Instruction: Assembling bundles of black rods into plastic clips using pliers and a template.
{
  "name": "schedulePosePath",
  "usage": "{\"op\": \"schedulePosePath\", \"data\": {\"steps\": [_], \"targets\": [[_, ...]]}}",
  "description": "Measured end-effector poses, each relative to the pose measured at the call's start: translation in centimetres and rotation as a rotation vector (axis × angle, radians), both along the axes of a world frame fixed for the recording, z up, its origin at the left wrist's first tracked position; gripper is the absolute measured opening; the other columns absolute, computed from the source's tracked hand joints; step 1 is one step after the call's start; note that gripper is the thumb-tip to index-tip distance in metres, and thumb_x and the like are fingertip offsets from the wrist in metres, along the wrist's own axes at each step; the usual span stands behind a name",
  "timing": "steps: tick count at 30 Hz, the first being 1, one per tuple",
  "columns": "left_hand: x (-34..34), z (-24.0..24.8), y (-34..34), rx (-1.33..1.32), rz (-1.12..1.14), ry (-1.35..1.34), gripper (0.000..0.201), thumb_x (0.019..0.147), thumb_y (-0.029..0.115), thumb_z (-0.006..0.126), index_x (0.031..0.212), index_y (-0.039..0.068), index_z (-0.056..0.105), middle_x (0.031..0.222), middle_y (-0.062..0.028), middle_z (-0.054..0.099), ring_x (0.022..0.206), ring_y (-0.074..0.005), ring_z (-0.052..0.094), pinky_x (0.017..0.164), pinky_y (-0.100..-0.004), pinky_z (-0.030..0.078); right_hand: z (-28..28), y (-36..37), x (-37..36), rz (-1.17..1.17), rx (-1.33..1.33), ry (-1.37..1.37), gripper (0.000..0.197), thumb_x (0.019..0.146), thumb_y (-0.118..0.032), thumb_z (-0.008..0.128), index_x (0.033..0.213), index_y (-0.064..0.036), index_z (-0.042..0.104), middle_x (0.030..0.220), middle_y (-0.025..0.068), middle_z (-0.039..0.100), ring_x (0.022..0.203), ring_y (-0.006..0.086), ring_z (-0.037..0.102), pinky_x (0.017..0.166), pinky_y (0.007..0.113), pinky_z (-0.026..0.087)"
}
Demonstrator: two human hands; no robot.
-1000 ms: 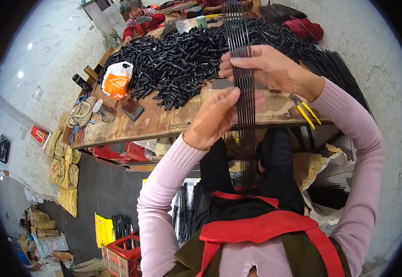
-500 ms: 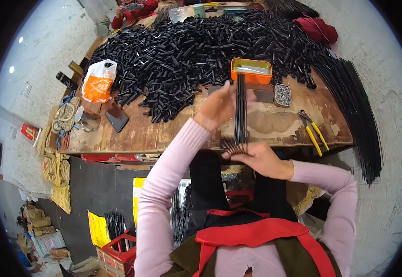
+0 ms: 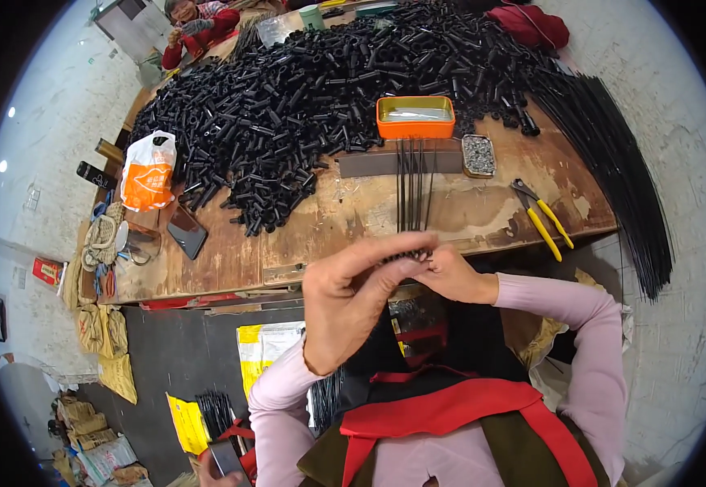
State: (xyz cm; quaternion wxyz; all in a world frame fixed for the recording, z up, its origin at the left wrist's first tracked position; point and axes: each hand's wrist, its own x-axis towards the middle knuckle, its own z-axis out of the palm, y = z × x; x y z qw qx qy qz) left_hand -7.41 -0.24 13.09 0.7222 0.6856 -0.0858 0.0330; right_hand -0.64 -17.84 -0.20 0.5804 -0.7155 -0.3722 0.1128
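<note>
A bundle of thin black rods (image 3: pixel 408 191) points away from me over the near table edge, its far ends by an orange tin. My left hand (image 3: pixel 351 296) is closed at the near ends, thumb below and fingers above. Dark rod ends show between its thumb and fingers. Against its fingertips, my right hand (image 3: pixel 457 276) is closed round the same bundle, partly hidden behind the left. Beyond the hands, a brown-grey flat strip (image 3: pixel 361 165) lies under the rods' far part.
A large heap of black tubes (image 3: pixel 288 105) covers the table's far side. Around it are the orange tin (image 3: pixel 415 130), a tin of small metal pieces (image 3: pixel 479 156), yellow-handled pliers (image 3: pixel 544 219), a phone (image 3: pixel 186 231) and long rods (image 3: pixel 613 170). Another person's hand (image 3: pixel 219 471) shows lower left.
My left hand has come down from the bundle's upper part to its near ends, meeting my right hand. The rods look more spread. Another person's hand with a flat object has appeared lower left.
</note>
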Motion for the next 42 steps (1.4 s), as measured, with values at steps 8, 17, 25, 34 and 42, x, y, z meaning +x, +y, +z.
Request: {"op": "schedulePosePath", "data": {"steps": [8, 17, 25, 34, 42], "targets": [[-0.7, -1.0, -0.3, 0.013, -0.015, 0.053, 0.024, 0.086, -0.01, 0.064, 0.11, -0.009, 0.066, 0.106, -0.0192, 0.07, 0.099, -0.0231, 0.068, 0.091, -0.0315, 0.055, 2.2, -1.9, 0.6, 0.152, -0.016, -0.131, 0.029, 0.09, -0.009, 0.066, 0.119, -0.0031, 0.064, 0.106, 0.0152, 0.068, 0.096, 0.0287, 0.068, 0.081, 0.034, 0.052], [-1.3, -0.8, -0.7, 0.185, 0.02, -0.025, 0.025, 0.083, -0.008, 0.067, 0.107, -0.002, 0.072, 0.101, -0.0101, 0.074, 0.092, -0.0141, 0.07, 0.081, -0.0241, 0.055, 3.2, -0.5, 14.3, 0.173, -0.488, -1.225, 0.03, 0.077, -0.009, 0.057, 0.105, -0.0008, 0.061, 0.109, 0.0086, 0.06, 0.095, 0.0249, 0.058, 0.08, 0.035, 0.051], [-1.2, -2.0, -1.6, 0.076, 0.025, -0.212, 0.025, 0.082, -0.003, 0.07, 0.105, 0.004, 0.074, 0.094, -0.0072, 0.075, 0.081, -0.0094, 0.069, 0.072, -0.0227, 0.053, 5.8, 0.1, 15.7, 0.432, -0.589, -1.41, 0.023, 0.075, -0.009, 0.056, 0.098, -0.0054, 0.056, 0.092, 0.006, 0.054, 0.088, 0.021, 0.056, 0.075, 0.032, 0.048], [-1.6, -1.9, -1.4, 0.172, 0.052, -0.248, 0.027, 0.082, -0.006, 0.068, 0.107, 0.002, 0.073, 0.099, -0.0084, 0.074, 0.09, -0.0143, 0.071, 0.078, -0.0244, 0.055, 5.5, 1.1, 18.7, 0.328, -0.566, -1.466, 0.016, 0.08, -0.01, 0.055, 0.095, -0.0062, 0.055, 0.093, 0.006, 0.054, 0.093, 0.0224, 0.058, 0.08, 0.033, 0.052], [-1.1, -1.9, -2.0, 0.113, -0.021, -0.185, 0.029, 0.083, -0.007, 0.067, 0.109, 0.004, 0.073, 0.101, -0.0094, 0.074, 0.088, -0.0116, 0.069, 0.075, -0.0219, 0.053, 4.3, 0.0, 19.7, -0.004, -0.57, -1.293, 0.024, 0.082, -0.004, 0.058, 0.106, -0.0035, 0.059, 0.104, 0.0117, 0.062, 0.095, 0.029, 0.063, 0.078, 0.038, 0.053]]}}
